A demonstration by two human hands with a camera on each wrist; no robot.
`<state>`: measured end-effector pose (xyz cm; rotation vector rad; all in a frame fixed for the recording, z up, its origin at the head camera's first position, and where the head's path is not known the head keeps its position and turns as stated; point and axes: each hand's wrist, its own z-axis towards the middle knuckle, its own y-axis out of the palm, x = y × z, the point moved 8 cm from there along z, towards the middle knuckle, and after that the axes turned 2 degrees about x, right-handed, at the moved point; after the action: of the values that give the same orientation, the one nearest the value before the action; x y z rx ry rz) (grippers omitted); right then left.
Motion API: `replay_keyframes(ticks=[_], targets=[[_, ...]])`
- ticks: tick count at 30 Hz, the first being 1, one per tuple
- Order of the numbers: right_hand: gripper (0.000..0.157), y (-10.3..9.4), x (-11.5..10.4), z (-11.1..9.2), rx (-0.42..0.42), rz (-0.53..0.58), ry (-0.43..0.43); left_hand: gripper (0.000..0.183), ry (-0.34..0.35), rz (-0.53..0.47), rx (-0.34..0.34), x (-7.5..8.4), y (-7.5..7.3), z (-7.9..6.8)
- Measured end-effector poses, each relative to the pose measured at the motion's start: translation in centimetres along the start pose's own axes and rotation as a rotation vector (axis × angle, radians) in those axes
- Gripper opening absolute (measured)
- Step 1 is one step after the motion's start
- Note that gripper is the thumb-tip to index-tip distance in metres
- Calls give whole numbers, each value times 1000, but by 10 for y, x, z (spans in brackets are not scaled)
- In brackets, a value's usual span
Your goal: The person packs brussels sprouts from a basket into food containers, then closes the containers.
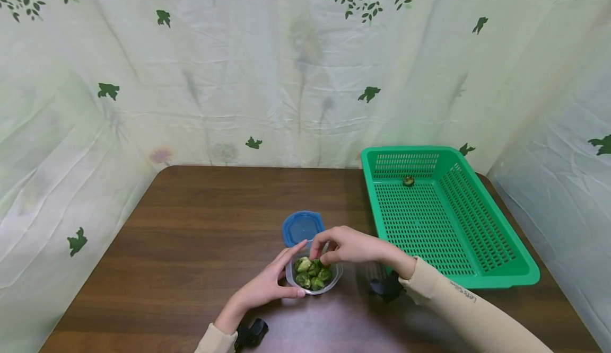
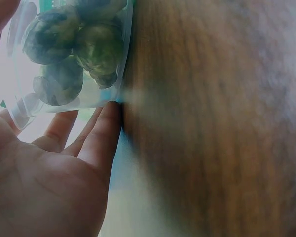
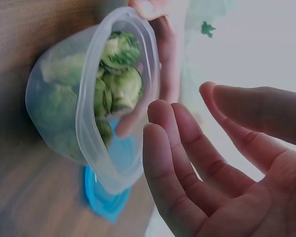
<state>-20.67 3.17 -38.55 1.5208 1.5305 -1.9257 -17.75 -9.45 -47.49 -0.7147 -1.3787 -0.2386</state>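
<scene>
A clear plastic container (image 1: 338, 279) with several green Brussels sprouts (image 1: 304, 280) inside stands near the front middle of the table. My left hand (image 1: 262, 287) steadies it from the left, thumb at the near rim and fingers along the far side. Above the opening hovers my right hand (image 1: 350, 244), its fingers loosely bent. The right wrist view shows nothing between that hand's fingertips (image 3: 155, 148), which are close to the container's rim. Right behind the container lies a blue lid (image 1: 302, 228).
On the right of the brown table (image 1: 215, 210) stands a large green slotted basket (image 1: 496, 280). One small sprout (image 1: 408, 181) sits at its far end. A pale curtain (image 1: 267, 67) with leaf prints surrounds the table's back and sides.
</scene>
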Motion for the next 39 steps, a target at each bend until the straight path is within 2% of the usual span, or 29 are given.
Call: replay_keyframes(ticks=[3,9,16,23,29,39], targets=[[13,-9,-1,-5,26,25,-12,87,1,2,1,0,0,0],[11,-33,6,-17,107,94,21,88,-1,-8,1,0,1,0],[14,-62,17,-31,182,219,47,88,-2,1,9,-2,0,1],[18,-88,30,-43,269,283,73,90,-10,-8,8,0,0,0],[20,-103,40,-50,328,341,94,91,-37,-11,9,0,1,0],[23,-124,58,-59,445,361,122,92,-20,-4,4,-2,1,0]])
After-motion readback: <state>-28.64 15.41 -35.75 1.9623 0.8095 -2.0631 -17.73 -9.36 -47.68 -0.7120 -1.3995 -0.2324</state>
